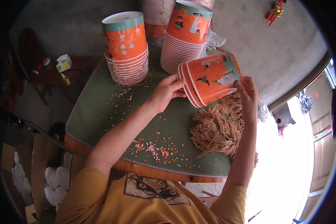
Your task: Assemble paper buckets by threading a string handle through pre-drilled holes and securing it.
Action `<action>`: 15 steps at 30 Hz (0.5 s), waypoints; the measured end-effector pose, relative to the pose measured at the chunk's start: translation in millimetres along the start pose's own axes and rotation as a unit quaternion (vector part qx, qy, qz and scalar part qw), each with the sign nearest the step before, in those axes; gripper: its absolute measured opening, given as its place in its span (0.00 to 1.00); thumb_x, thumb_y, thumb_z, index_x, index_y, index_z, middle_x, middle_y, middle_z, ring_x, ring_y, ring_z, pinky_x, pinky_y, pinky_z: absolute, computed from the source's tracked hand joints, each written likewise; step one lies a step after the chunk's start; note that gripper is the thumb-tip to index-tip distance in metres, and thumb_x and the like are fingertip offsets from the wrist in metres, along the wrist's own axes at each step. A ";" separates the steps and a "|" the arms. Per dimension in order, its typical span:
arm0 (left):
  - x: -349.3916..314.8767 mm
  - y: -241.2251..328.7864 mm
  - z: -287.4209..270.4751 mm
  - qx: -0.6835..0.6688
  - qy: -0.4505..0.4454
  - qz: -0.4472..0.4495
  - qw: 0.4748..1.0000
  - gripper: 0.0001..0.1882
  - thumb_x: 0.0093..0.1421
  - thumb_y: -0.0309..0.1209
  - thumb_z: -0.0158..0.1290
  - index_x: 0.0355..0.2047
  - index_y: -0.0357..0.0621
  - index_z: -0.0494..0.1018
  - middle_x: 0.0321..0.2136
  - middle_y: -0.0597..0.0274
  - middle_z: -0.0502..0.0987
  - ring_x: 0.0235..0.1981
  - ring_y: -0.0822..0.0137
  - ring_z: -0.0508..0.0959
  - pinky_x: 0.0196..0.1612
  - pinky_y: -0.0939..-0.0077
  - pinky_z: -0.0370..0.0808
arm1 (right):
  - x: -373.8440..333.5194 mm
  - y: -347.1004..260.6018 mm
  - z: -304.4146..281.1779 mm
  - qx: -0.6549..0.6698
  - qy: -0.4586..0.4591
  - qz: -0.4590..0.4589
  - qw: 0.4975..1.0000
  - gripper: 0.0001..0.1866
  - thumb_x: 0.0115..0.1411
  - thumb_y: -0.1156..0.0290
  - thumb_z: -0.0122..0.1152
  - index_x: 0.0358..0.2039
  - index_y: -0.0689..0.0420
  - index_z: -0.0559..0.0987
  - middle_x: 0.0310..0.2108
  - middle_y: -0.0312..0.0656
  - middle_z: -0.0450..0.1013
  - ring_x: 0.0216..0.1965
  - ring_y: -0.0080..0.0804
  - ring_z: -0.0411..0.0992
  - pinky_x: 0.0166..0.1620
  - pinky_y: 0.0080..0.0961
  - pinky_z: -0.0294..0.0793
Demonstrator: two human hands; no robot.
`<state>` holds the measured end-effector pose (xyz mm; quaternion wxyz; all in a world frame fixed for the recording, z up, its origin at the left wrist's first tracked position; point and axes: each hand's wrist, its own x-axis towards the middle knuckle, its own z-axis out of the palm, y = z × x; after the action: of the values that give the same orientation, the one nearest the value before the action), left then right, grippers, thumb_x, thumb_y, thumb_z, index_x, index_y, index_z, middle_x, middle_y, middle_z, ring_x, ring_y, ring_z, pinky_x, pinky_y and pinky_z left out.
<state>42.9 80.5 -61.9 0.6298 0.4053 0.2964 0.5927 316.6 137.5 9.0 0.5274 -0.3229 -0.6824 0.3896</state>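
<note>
From my end of the feed I see the held buckets (209,80) tipped on their side above the far right part of the counter (89,112), orange with a green band, nested one in another; I cannot tell the exact count. The left hand (167,90) has its fingers clamped on the white rims, thumb uppermost; the right hand (247,87) has its fingers closed on the edge of the green-banded end – their far side is hidden from me.

Judging how far along things are, I look to the left stack (124,43); it stands rim-down with loops of thin string (115,72) about its lower rims, so I take those buckets as strung, or partly so. The right stack (184,44) shows me no string, nor do the buckets in hand; I read these as work left to do, along with a paler stack (156,13) behind. Plenty of material remains too: a heap of tan cord (218,128) lies just below the held buckets, partly behind the right forearm; small orange and white beads (153,149) lie scattered near the front edge – more of them trail toward the left stack.
</note>
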 end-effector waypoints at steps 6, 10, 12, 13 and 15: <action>-16.9 15.3 -9.6 0.040 0.028 0.033 0.998 0.07 0.65 0.33 0.50 0.37 0.43 0.72 0.33 0.66 0.78 0.31 0.77 0.77 0.36 0.79 0.74 | 10.0 0.5 -24.9 0.029 0.016 0.008 0.999 0.03 0.67 0.71 0.54 0.35 0.54 0.72 0.33 0.27 0.70 0.37 0.15 0.65 0.46 0.16 0.64; -24.5 26.8 -0.9 0.127 0.102 0.150 0.975 0.05 0.64 0.28 0.51 0.32 0.43 0.67 0.29 0.72 0.73 0.28 0.82 0.72 0.31 0.83 0.68 | 14.9 36.5 -67.4 0.116 0.140 0.059 0.982 0.06 0.67 0.64 0.56 0.39 0.49 0.71 0.34 0.28 0.71 0.38 0.16 0.70 0.45 0.24 0.70; -25.1 38.1 0.5 0.277 0.124 0.242 0.921 0.05 0.61 0.22 0.50 0.31 0.42 0.64 0.24 0.69 0.69 0.26 0.77 0.70 0.31 0.80 0.68 | 16.8 55.6 -71.5 0.162 0.174 0.076 0.968 0.05 0.66 0.65 0.57 0.38 0.49 0.71 0.33 0.28 0.71 0.38 0.17 0.69 0.46 0.24 0.69; -28.9 44.1 7.3 0.391 0.142 0.284 0.864 0.05 0.60 0.21 0.49 0.31 0.42 0.64 0.23 0.65 0.68 0.25 0.72 0.71 0.31 0.76 0.69 | 16.8 64.1 -73.4 0.205 0.209 0.092 0.952 0.05 0.66 0.66 0.58 0.38 0.49 0.71 0.32 0.28 0.71 0.37 0.18 0.69 0.47 0.25 0.69; -31.7 58.3 18.4 0.580 0.130 0.399 0.698 0.06 0.55 0.20 0.50 0.30 0.41 0.63 0.24 0.54 0.68 0.27 0.57 0.74 0.33 0.65 0.72 | 17.7 79.8 -74.2 0.213 0.228 0.094 0.946 0.07 0.65 0.66 0.59 0.38 0.51 0.70 0.33 0.30 0.72 0.37 0.21 0.71 0.46 0.30 0.72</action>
<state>25.2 44.5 -5.9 -0.0704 0.6896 0.4712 0.5454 386.9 205.7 -41.9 0.6859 -0.3463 -0.4118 0.4899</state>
